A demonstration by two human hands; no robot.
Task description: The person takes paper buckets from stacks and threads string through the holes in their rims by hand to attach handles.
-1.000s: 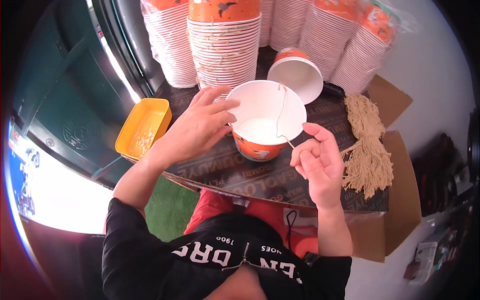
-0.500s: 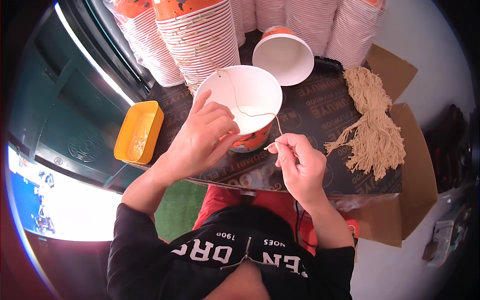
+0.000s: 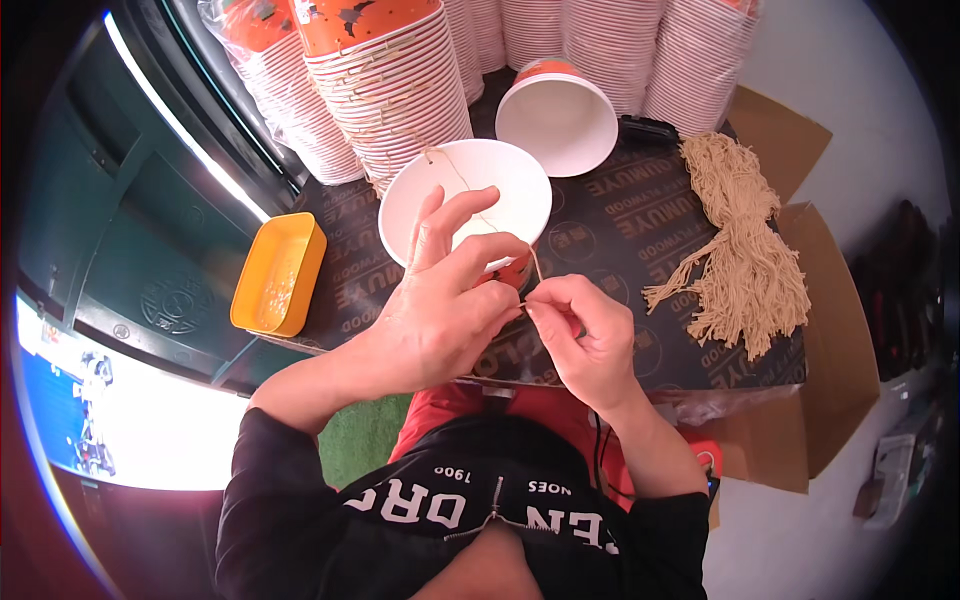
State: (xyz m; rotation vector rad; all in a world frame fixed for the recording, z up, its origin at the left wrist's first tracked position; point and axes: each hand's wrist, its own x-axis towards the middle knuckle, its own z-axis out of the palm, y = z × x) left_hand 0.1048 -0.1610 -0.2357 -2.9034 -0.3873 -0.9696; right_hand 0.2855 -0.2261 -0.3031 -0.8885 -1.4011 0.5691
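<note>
The work-piece, a white-lined paper bucket (image 3: 520, 190), stands on the dark printed board (image 3: 600, 215) in front of the person, nearest the left hand (image 3: 440, 315). A tan string (image 3: 537, 262) starts at the far-left rim, crosses the mouth and reaches the fingers at the near side.

Hand state: the right hand (image 3: 595, 335) pinches the string near its end between thumb and forefinger. The left thumb and forefinger meet it there, their tips close to the right ones; whether they grip or only touch the string cannot be told. The other left fingers are raised and spread over the mouth.

Recommended handling: pinch close to the string's tip, so that the short end stays stiff and easy to pass between fingers. Leave slack across the mouth; a hard pull would probably tip so light a bucket. Hold the raised fingers clear of the line to avoid snagging it.

Orientation: the bucket's mouth faces upward, its axis roughly upright. The string's long run points from the far-left rim toward the person, slightly rightward. Its crossing of the near rim is partly hidden by the left hand.
</note>
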